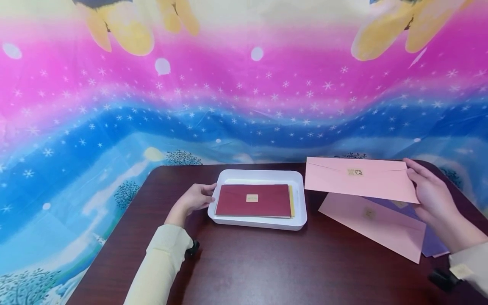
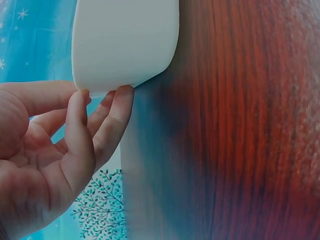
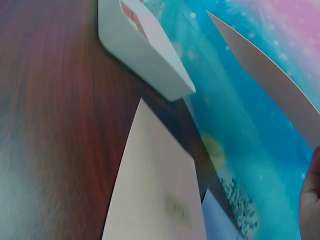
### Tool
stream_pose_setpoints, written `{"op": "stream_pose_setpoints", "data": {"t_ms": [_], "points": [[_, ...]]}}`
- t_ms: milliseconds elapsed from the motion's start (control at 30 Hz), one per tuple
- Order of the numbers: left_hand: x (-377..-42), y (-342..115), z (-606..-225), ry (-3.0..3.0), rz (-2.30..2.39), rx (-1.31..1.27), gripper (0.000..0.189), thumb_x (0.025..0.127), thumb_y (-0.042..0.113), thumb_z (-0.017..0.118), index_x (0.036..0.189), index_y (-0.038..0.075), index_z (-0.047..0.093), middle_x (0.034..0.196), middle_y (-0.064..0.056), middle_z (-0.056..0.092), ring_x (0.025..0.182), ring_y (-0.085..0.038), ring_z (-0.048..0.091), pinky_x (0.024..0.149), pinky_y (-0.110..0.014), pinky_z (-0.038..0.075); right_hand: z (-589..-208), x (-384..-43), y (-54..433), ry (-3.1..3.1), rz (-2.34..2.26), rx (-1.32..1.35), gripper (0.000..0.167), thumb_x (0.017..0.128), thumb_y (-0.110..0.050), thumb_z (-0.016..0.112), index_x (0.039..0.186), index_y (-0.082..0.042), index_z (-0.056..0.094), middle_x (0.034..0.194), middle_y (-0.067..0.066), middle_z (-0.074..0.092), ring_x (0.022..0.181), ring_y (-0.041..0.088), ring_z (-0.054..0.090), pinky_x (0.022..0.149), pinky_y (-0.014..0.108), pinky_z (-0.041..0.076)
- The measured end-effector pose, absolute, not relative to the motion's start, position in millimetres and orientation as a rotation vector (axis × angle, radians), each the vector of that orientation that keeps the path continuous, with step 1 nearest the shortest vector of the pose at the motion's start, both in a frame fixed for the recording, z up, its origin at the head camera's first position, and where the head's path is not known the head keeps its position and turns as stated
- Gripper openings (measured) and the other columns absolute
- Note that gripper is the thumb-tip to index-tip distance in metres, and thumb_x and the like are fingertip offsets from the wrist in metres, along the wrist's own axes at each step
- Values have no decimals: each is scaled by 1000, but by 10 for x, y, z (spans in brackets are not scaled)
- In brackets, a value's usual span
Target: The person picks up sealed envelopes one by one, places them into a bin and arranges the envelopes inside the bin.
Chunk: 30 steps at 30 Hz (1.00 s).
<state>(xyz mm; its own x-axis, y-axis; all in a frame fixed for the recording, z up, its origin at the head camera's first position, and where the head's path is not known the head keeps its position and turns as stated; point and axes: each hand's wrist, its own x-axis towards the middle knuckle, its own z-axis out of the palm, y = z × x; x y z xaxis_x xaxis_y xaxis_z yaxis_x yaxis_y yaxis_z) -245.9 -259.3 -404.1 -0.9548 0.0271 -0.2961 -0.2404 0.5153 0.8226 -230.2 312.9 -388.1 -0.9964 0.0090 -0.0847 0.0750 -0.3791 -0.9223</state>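
A white tray [image 1: 259, 224] stands on the table, and my left hand [image 1: 194, 198] holds its left edge. In the left wrist view the thumb and fingertips meet the rim and outer wall of the tray [image 2: 125, 45]. Inside the tray a dark red envelope [image 1: 234, 207] with a pale sticker lies on top of a yellow one [image 1: 292, 201]. My right hand [image 1: 438, 197] pinches a pink envelope [image 1: 331, 178] by its right end, lifted above the table. Below it lies another pink envelope [image 1: 381, 224], partly over a purple envelope [image 1: 434, 239].
The dark wooden table [image 1: 244, 267] runs back to a patterned pink and blue cloth [image 1: 228, 93] hanging behind it. The lying envelopes are to the right of the tray, near the table's right side.
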Motion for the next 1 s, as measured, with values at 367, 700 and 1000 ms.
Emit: {"op": "stream_pose_setpoints", "data": {"t_ms": [367, 700, 1000], "points": [[-2461, -2595, -4037, 2488, 1405, -187, 58, 97, -5, 65, 152, 6, 49, 137, -25, 60, 110, -25, 62, 80, -29, 57, -3646, -2434, 2678, 1661, -2535, 44, 58, 109, -27, 50, 163, -32, 31, 163, -5, 23, 98, 1, 63, 72, 22, 56], [-2462, -2585, -4042, 2493, 1389, -202, 59, 97, -4, 65, 152, 7, 49, 139, -25, 59, 115, -29, 60, 84, -31, 57, -3651, -2537, 2193, 1607, -2529, -36, 60, 109, -26, 49, 165, -26, 26, 172, -3, 6, 102, -1, 60, 79, 19, 54], [-2482, -2604, -4049, 2489, 1399, -167, 59, 97, -4, 65, 152, 7, 48, 141, -24, 58, 118, -29, 61, 87, -33, 57, -3690, -2555, 1763, 1548, -2535, -77, 29, 110, -13, 44, 136, -24, 49, 121, -2, 52, 95, 7, 59, 75, 22, 53]]}}
